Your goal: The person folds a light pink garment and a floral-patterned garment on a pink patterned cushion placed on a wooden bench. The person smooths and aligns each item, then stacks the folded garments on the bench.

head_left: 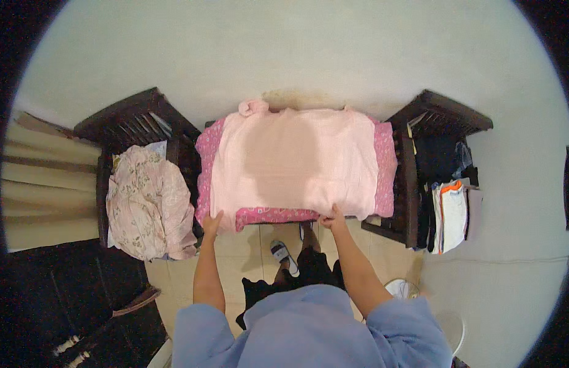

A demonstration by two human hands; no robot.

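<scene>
Pale pink garment (352,153) spread over pink patterned cloth (386,178), left hand (212,223) pinching garment's near-left corner, right hand (333,216) pinching its near edge

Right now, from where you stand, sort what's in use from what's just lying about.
In use:
- Pale pink cloth, with the left hand and right hand at its near edge
- Bright pink cloth beneath it

Lying about:
- Floral cloth, left
- Folded clothes, right
</scene>
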